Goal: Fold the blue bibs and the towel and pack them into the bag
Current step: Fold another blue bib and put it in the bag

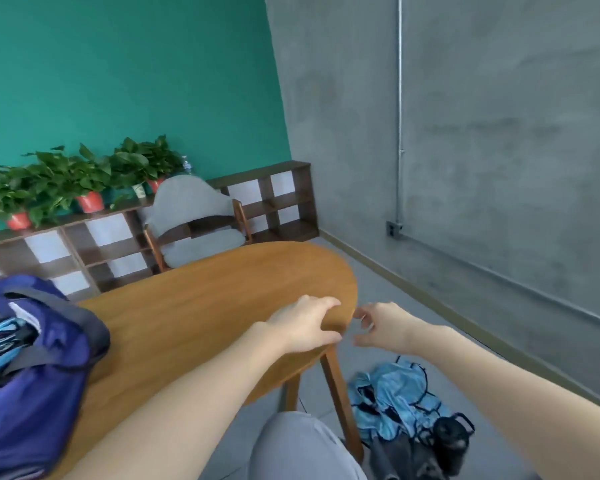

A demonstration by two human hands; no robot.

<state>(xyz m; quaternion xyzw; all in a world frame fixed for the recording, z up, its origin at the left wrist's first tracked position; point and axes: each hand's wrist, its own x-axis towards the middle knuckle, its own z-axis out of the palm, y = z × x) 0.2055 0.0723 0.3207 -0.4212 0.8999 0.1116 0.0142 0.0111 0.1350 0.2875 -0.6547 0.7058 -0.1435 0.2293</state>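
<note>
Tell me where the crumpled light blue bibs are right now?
In the head view, the crumpled light blue bibs lie on the grey floor at lower right, beside the wooden table's leg and a black bottle.

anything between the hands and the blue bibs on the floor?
Partly. The left hand is over the table edge, with the table's end and leg between it and the blue bibs below. The right hand is past the edge, nothing visible beneath it but open air.

A crumpled heap of light-blue bibs (395, 398) with dark trim lies on the floor, near right. The purple bag (32, 368) sits open on the surface, near left, blue cloth inside.
</note>
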